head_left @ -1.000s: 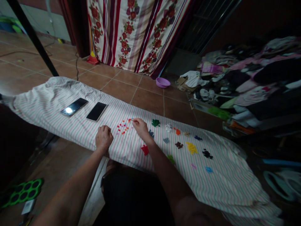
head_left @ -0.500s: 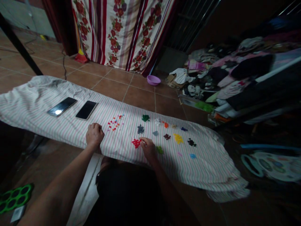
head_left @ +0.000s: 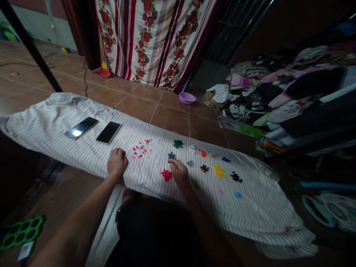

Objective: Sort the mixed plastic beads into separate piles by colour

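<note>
My left hand (head_left: 117,162) rests as a loose fist on the striped cloth (head_left: 150,172), left of a scattered group of small mixed-colour pieces (head_left: 141,149). My right hand (head_left: 179,171) hovers with thumb and fingers pinched together; whatever they might hold is too small to make out. Its fingertips are between a pile of small red pieces (head_left: 166,175) and a pile of dark grey pieces (head_left: 171,155), partly covering the grey one. Dark green pieces (head_left: 178,144) lie beyond. Light green pieces (head_left: 195,184) show beside my right wrist, and yellow pieces (head_left: 218,171) lie farther right.
Two phones (head_left: 109,132) lie on the cloth at the left. Piles of brown (head_left: 204,168), black (head_left: 236,177) and blue (head_left: 238,194) pieces are spread to the right. A purple basin (head_left: 187,98) stands on the tiled floor, near heaped clothes (head_left: 261,85).
My right hand has moved from the red pile up toward the dark grey pile, still pinched. My left hand stays put on the cloth. The whole view has shifted slightly.
</note>
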A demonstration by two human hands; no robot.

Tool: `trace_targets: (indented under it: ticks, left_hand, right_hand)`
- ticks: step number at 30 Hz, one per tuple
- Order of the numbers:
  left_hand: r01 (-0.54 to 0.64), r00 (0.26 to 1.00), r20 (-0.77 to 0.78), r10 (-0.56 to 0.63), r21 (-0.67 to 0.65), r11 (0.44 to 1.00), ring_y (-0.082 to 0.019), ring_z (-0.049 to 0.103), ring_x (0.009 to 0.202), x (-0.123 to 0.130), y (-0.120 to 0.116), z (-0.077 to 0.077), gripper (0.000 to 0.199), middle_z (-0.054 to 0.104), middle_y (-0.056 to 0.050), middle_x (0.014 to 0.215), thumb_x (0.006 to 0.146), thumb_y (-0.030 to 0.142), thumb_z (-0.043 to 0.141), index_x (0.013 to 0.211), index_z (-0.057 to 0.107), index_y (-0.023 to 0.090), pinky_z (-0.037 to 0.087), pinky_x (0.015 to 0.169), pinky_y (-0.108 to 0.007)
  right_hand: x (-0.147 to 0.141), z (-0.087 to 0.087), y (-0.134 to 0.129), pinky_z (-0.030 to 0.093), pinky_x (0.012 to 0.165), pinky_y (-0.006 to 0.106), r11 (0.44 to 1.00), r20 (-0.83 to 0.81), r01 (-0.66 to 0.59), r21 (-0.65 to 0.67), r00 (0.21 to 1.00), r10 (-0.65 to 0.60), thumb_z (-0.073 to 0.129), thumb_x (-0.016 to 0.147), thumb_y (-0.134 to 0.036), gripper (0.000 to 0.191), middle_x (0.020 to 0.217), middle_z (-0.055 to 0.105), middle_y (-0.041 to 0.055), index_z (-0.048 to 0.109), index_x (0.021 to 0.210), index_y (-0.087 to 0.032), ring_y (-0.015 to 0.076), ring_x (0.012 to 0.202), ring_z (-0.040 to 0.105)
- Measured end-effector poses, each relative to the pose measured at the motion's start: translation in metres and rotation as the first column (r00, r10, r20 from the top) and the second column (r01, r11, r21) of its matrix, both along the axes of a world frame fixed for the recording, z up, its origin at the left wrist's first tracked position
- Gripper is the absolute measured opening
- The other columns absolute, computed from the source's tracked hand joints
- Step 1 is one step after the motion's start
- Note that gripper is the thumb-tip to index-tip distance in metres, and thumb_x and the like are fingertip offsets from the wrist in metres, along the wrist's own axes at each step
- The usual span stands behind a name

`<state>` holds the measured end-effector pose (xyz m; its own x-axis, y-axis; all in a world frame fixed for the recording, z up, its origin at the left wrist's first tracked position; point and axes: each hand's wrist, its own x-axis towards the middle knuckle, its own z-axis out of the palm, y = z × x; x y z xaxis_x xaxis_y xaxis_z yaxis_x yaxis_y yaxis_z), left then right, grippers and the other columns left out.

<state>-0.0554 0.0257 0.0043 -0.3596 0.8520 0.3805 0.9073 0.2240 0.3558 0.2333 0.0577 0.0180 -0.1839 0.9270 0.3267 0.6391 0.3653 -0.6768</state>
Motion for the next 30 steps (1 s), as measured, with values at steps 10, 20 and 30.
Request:
trace_targets:
  ticks: [10,20,30]
  left_hand:
    - [0.002,1.0,0.01,-0.002,-0.002,1.0,-0.022,0.049,0.092,0.0,0.001,0.0,0.012,0.058,-0.007,0.09,0.078,0.016,0.045,0.083,0.055,0.021,0.042,0.074,-0.034]
    - [0.0,1.0,-0.009,0.0,0.023,1.0,-0.022,0.049,0.09,0.001,0.001,-0.001,0.012,0.058,-0.007,0.088,0.079,0.014,0.045,0.082,0.055,0.021,0.042,0.075,-0.034]
    - [-0.002,1.0,-0.014,0.002,0.0,1.0,-0.023,0.049,0.09,0.0,0.001,0.0,0.011,0.058,-0.007,0.089,0.078,0.016,0.046,0.082,0.055,0.02,0.041,0.075,-0.034]
  right_hand:
    - [-0.1,0.005,0.097,0.044,0.082,0.026,0.982,0.255,-0.172,-0.081,0.949,0.187,0.047,0.087,-0.019,0.027,0.096,0.063,0.0056,0.068,0.104,-0.022,0.0162,0.089,0.058]
    - [-0.127,0.001,0.129,0.042,0.075,0.024,0.978,0.447,-0.094,-0.184,0.878,0.169,0.048,0.085,-0.015,0.023,0.099,0.058,0.0043,0.068,0.092,-0.024,0.0148,0.086,0.056]
    - [-0.095,0.018,0.111,0.048,0.074,0.026,0.99,-0.151,-0.093,-0.109,0.986,0.076,0.054,0.075,-0.021,0.012,0.081,0.067,0.0006,0.063,0.083,-0.02,0.0142,0.076,0.062]
